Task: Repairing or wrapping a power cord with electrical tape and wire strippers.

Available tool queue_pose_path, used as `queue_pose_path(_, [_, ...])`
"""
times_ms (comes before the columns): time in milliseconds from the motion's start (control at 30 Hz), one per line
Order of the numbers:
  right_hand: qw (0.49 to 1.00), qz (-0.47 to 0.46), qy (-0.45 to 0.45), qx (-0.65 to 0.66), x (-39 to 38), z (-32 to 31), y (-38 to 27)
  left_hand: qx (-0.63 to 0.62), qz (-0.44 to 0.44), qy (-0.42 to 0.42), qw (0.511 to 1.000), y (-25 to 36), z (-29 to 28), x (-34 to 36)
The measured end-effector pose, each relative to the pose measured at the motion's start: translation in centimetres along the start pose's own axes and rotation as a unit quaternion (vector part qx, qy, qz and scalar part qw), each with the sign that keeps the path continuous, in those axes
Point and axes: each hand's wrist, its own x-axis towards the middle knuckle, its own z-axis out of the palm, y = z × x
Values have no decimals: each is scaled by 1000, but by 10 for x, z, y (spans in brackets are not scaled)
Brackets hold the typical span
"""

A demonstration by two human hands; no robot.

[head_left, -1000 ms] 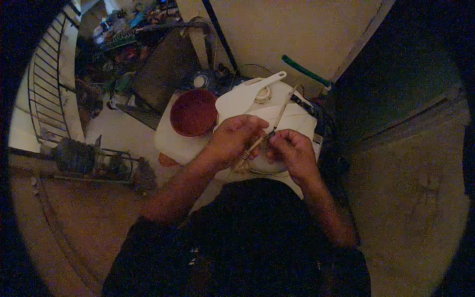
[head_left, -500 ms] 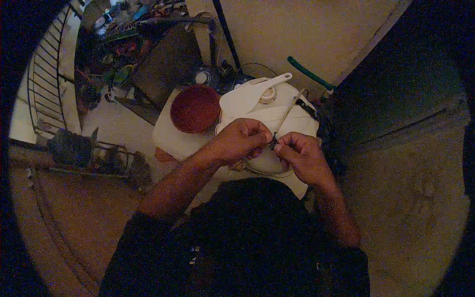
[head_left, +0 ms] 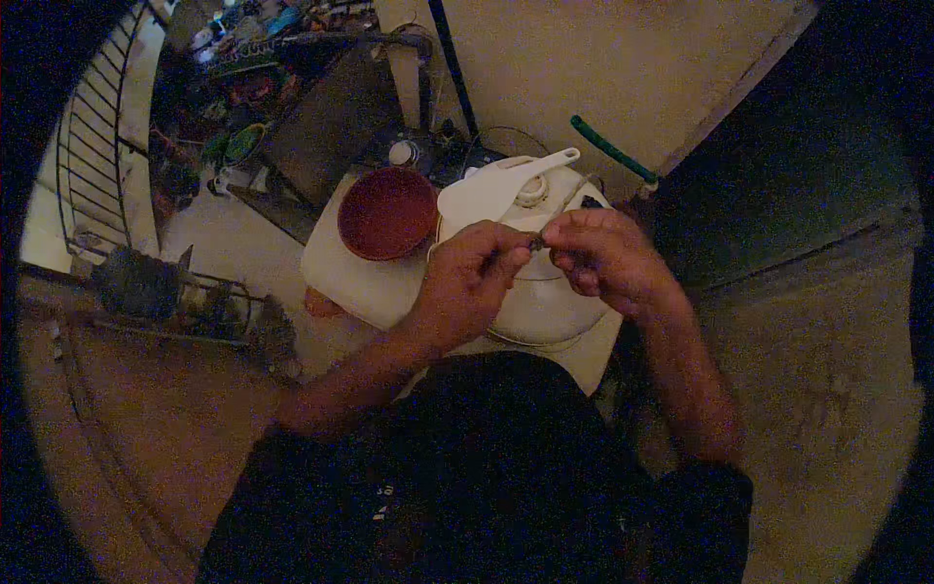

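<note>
My left hand (head_left: 474,279) and my right hand (head_left: 610,255) meet fingertip to fingertip above a white rounded, lid-like object (head_left: 552,310). Both are closed in a pinch on a small dark piece (head_left: 536,241), too small and dim to name. On top of the white object lies a white flat paddle-shaped piece (head_left: 479,197) with a narrow handle pointing right. Next to the handle a round ridged white knob (head_left: 531,191) shows. Part of the white object is hidden beneath my hands.
A reddish-brown bowl (head_left: 387,213) stands left on the pale tabletop (head_left: 326,255). Behind it is a dark container with a white cap (head_left: 403,153). A green tube (head_left: 613,151) leans near the wall. Metal railing (head_left: 92,146) and a cluttered rack (head_left: 258,58) lie at the left.
Both hands have risen slightly away from me, with the fingertips closer together. My right hand now covers much of the thin pale rod and the dark part that showed beyond it.
</note>
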Motion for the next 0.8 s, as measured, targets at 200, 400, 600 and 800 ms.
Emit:
queue_pose_path(200, [997, 21, -46, -50, -8, 2, -21, 152, 82, 51, 984, 5, -5, 2])
queue_pose_path(400, [950, -17, -42, -308, 0, -3, -32, -99, -229, -64, 966, 18, -17, 9])
queue_pose_path(600, [899, -179, 129, -377, -3, -7, -21, -206, -223, -4, 953, -5, -9, 4])
queue_pose_path(800, [942, -85, 80, -314, 0, 8, 30, -204, -216, -6, 955, -13, -5, -2])
